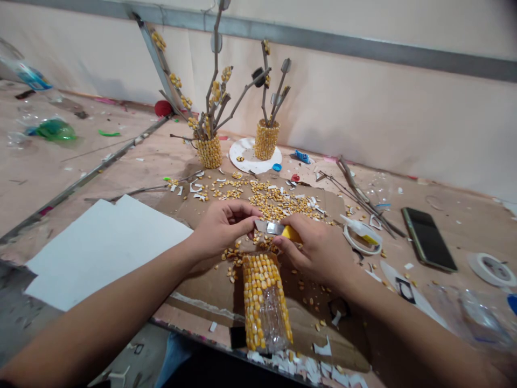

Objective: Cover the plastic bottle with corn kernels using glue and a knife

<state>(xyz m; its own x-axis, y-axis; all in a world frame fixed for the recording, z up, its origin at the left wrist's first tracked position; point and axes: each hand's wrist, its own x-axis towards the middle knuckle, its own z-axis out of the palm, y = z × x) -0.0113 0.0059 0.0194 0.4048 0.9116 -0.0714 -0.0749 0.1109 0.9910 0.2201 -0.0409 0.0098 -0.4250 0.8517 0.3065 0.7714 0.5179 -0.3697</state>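
My right hand [313, 242] is closed around the yellow handle of a utility knife [274, 228], its metal blade pointing left. At the blade's tip, the fingers of my left hand [226, 223] are pinched together; whatever they hold is too small to make out. Just below both hands lies a clear plastic bottle piece [274, 318], largely covered in rows of corn kernels [256, 280], with a bare patch on its right side. Loose corn kernels [270, 199] and white scraps are scattered on the cardboard [323, 350] behind and around my hands.
Two kernel-covered pots [209, 153] with twigs stand at the back, one on a white disc [238, 153]. White sheets [109, 242] lie left. To the right are a glue bottle [361, 230], sticks [355, 188], a phone [428, 240] and a tape roll [490, 269].
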